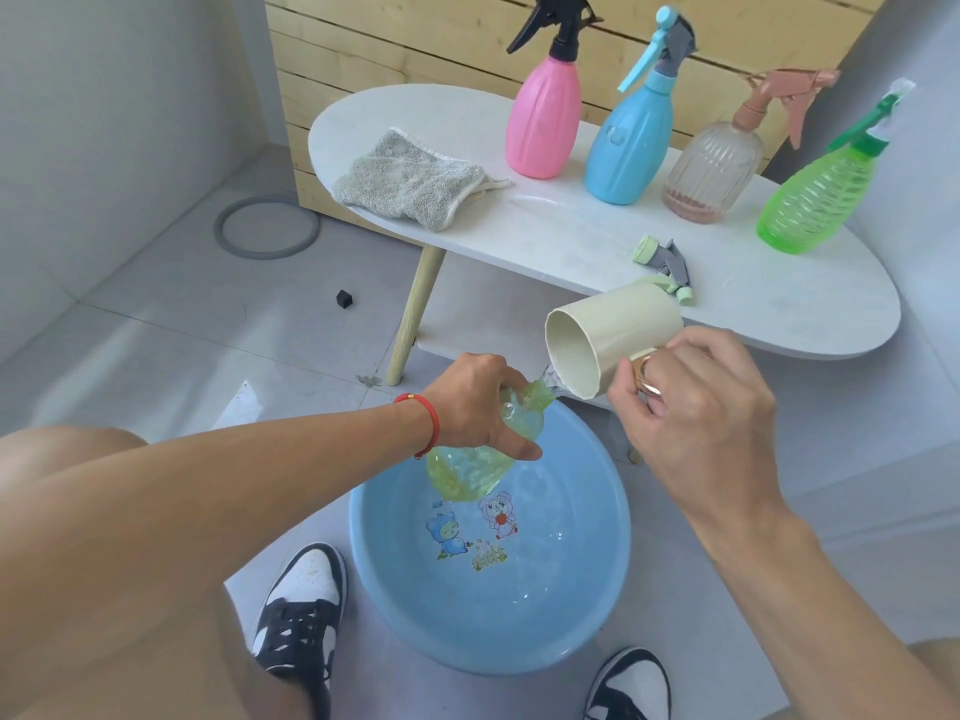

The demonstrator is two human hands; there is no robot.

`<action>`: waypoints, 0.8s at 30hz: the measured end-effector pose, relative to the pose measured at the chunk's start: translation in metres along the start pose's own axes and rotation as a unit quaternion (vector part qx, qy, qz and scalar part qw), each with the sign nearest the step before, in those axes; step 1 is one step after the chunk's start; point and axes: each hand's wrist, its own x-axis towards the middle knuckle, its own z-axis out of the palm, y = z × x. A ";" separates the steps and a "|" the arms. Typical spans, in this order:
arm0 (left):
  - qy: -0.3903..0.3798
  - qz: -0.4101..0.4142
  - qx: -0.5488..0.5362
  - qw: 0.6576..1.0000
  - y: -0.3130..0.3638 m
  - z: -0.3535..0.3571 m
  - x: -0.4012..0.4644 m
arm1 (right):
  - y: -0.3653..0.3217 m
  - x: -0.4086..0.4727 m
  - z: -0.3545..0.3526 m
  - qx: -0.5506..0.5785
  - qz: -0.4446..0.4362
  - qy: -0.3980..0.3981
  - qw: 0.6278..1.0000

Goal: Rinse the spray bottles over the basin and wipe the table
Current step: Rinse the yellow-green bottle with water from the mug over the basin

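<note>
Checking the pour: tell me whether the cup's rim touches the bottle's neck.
Cannot tell. In the head view, the cream cup tips beside the yellow-green bottle's neck, but pouring water hides any gap.

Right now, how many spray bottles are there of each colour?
Pink plastic spray bottle on the white table: 1
Blue plastic spray bottle: 1
Clear ribbed spray bottle with a peach trigger: 1
Bright green ribbed spray bottle: 1
Pale yellow-green open bottle in the left hand over the blue basin: 1
Total: 5
</note>
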 end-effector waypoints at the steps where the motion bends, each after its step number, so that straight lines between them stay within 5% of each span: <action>1: 0.001 0.000 -0.001 1.000 0.000 0.000 0.000 | -0.001 0.000 0.000 -0.003 -0.011 0.000 1.000; 9: 0.004 0.000 -0.018 1.000 -0.002 0.001 0.000 | -0.002 -0.004 0.003 -0.002 -0.035 0.009 0.999; 13: 0.007 -0.002 -0.027 1.000 -0.006 0.001 0.000 | -0.001 -0.008 0.003 0.061 0.135 -0.027 0.989; 16: 0.012 -0.014 -0.048 0.999 -0.013 0.002 0.001 | 0.016 -0.015 0.012 0.128 0.330 -0.153 0.923; 19: 0.026 -0.048 -0.102 0.993 -0.023 0.001 0.001 | 0.025 -0.035 0.040 0.169 0.428 -0.332 0.823; 21: 0.021 -0.077 -0.137 0.987 -0.028 0.000 0.001 | 0.018 -0.055 0.064 0.201 0.446 -0.421 0.764; 24: 0.016 -0.102 -0.178 0.978 -0.035 0.000 0.004 | 0.004 -0.088 0.094 0.142 0.345 -0.550 0.747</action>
